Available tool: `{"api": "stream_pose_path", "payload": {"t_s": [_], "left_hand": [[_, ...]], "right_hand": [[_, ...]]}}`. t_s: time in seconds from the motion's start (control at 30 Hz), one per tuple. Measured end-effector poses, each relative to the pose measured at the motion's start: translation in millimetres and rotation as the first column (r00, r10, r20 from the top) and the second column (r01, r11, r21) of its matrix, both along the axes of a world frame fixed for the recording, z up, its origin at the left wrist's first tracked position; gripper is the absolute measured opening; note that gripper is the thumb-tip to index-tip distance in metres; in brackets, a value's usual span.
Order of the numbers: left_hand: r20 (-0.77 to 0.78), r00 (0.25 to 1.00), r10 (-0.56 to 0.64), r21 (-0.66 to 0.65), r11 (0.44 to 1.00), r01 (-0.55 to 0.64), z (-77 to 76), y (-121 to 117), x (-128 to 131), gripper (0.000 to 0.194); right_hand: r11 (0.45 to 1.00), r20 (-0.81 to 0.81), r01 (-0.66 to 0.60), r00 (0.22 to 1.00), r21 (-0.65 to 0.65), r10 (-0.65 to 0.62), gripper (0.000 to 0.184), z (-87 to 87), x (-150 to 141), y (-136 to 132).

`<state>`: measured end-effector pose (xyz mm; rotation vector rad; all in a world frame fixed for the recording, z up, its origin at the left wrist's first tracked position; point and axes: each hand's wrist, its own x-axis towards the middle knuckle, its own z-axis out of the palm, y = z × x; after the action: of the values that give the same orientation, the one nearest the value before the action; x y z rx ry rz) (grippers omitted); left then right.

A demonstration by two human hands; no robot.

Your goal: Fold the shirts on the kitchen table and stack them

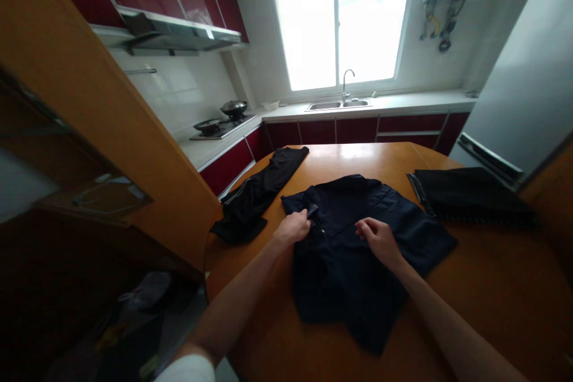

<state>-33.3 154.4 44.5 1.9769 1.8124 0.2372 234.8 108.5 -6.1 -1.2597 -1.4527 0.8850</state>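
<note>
A dark navy garment (349, 274) lies spread and rumpled on the wooden table (250, 292), with a small pale button-like spot on its left part. At its upper left, my left hand (294, 227) is closed in a pinch on a raised fold of the cloth. My right hand (379, 240) is over the middle of the garment, thumb and fingers curled together. Whether cloth is between those fingertips I cannot make out. Black trousers (264, 188) lie loosely to the left, and a folded black cloth (474, 194) lies to the right.
An orange wooden cabinet (147, 155) stands close on the left. Behind the table are a hob (230, 126) with two pans, a sink (324, 105) under a bright window, and a fridge (505, 89) at the right. A bag (150, 289) rests low at left.
</note>
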Motion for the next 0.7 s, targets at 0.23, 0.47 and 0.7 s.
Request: {"api": "stream_pose_path", "payload": {"t_s": [0.23, 0.47, 0.7], "left_hand": [[0.319, 0.94, 0.122, -0.069, 0.992, -0.106, 78.0, 76, -33, 0.01], [0.726, 0.687, -0.009, 0.402, 0.817, -0.414, 235.3, 197, -10, 0.024], [0.519, 0.754, -0.402, 0.769, 0.605, -0.206, 331.5, 225, -24, 0.059]], "right_hand": [[0.995, 0.2, -0.034, 0.98, 0.095, 0.014, 0.037, 5.9, 18, 4], [0.993, 0.208, -0.052, 0.978, 0.109, 0.028, 0.038, -0.2, 26, 8], [0.988, 0.259, -0.114, 0.962, 0.101, 0.085, 0.038, -11.9, 29, 12]]}}
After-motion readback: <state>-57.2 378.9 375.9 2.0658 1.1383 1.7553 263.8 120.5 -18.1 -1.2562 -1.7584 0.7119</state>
